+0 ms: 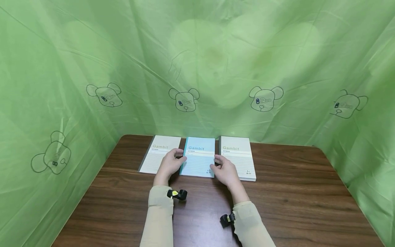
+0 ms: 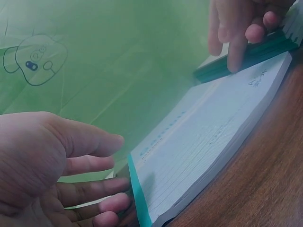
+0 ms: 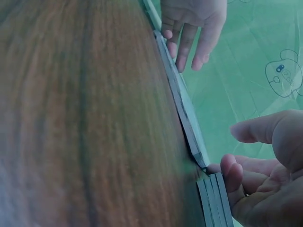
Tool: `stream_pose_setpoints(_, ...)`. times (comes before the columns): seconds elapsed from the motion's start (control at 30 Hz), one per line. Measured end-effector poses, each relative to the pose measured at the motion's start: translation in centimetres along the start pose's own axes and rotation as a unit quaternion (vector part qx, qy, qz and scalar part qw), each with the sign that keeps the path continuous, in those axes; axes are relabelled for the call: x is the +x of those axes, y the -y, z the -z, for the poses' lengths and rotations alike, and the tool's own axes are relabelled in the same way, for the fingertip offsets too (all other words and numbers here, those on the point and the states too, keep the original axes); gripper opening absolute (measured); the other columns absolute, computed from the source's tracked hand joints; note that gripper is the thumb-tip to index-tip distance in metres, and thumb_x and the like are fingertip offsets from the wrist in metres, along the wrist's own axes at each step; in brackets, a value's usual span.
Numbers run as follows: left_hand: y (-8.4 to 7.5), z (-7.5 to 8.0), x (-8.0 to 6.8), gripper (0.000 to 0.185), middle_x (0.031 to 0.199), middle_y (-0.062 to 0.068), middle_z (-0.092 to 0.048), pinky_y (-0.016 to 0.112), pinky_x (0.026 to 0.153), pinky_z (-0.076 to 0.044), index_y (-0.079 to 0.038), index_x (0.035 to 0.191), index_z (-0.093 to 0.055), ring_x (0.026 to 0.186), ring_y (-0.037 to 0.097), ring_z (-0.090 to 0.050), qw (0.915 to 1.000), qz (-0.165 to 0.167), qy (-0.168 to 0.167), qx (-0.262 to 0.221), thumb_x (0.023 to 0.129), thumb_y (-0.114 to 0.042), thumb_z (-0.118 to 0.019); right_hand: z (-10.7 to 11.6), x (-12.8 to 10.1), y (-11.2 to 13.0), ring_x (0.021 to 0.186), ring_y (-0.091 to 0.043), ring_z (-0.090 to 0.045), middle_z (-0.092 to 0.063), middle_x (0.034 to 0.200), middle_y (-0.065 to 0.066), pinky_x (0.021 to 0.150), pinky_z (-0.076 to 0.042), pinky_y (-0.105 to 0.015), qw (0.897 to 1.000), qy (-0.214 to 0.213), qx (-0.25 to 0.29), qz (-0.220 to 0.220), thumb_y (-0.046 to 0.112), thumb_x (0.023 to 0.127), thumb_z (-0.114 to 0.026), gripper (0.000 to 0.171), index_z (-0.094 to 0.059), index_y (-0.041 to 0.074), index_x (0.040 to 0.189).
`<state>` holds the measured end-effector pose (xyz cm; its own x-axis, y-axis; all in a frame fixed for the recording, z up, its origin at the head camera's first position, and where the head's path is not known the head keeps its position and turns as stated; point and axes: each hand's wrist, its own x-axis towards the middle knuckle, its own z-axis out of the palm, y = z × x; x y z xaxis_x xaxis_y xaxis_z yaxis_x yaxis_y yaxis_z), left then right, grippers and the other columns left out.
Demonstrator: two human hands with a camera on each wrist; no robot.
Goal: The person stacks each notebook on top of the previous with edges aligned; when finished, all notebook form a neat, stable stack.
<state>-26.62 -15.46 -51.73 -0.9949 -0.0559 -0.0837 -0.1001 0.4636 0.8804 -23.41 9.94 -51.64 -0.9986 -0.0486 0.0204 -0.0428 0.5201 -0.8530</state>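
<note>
A blue "Gambit" notebook (image 1: 197, 161) lies between a white notebook (image 1: 155, 156) on the left and a thicker stack of white notebooks (image 1: 242, 159) on the right. My left hand (image 1: 169, 164) is at the blue notebook's left spine edge, fingers loosely extended and thumb apart from them. At its right edge is my right hand (image 1: 226, 172), with loosely bent fingers over the gap beside the stack. The left wrist view shows the blue notebook's spine (image 2: 138, 189) by the left fingertips; contact is unclear. Neither hand grips a notebook.
The notebooks lie at the far side of a dark wooden table (image 1: 293, 195). Behind and around it hangs a green curtain (image 1: 216, 61) printed with bear heads. A black wrist camera (image 1: 177, 194) sits on the left sleeve, another black camera (image 1: 227, 220) on the right.
</note>
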Motion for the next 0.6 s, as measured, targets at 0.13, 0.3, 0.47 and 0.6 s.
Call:
stream_pose_setpoints(0.13,0.1,-0.12,0.05,0.043,0.134,0.019,-0.072,0.053,0.105,-0.055,0.0,0.142,-0.066,0.12,0.037,-0.07,1.0,0.001,0.002,0.008,0.104,-0.017,-0.074,-0.12,0.05,-0.04,0.097,-0.023,-0.073,-0.074,0.137,-0.018,0.094,-0.058,-0.046,1.0,-0.003,-0.02,0.01,0.017,0.1,-0.074,0.053,-0.064,-0.002,0.148)
stream_pose_setpoints(0.3,-0.03,-0.18,0.04,0.042,0.135,0.019,-0.071,0.054,0.106,-0.054,0.0,0.141,-0.066,0.122,0.037,-0.07,1.0,0.003,0.002,0.006,0.104,-0.018,-0.074,-0.21,0.03,-0.05,0.097,-0.023,-0.074,-0.074,0.138,-0.018,0.095,-0.059,-0.047,0.999,-0.006,-0.039,0.018,0.016,0.1,-0.074,0.051,-0.064,-0.003,0.146)
stream_pose_setpoints(0.47,-0.14,-0.2,-0.1,0.043,0.138,0.02,-0.069,0.054,0.108,-0.053,0.0,0.143,-0.065,0.126,0.037,-0.067,0.9998,0.008,0.009,-0.016,0.104,-0.018,-0.074,-0.28,-0.1,0.33,0.095,-0.023,-0.074,-0.073,0.137,-0.02,0.092,-0.06,-0.047,0.998,-0.004,-0.061,0.029,0.013,0.099,-0.073,0.05,-0.064,-0.006,0.145)
stream_pose_setpoints(0.6,-0.22,-0.28,-0.25,0.044,0.14,0.02,-0.068,0.054,0.107,-0.053,0.001,0.143,-0.065,0.124,0.037,-0.066,0.9995,0.013,0.01,-0.028,0.104,-0.019,-0.074,-0.4,-0.18,0.57,0.098,-0.023,-0.074,-0.074,0.136,-0.02,0.092,-0.061,-0.047,0.996,-0.002,-0.083,0.028,0.013,0.1,-0.073,0.048,-0.065,-0.006,0.144)
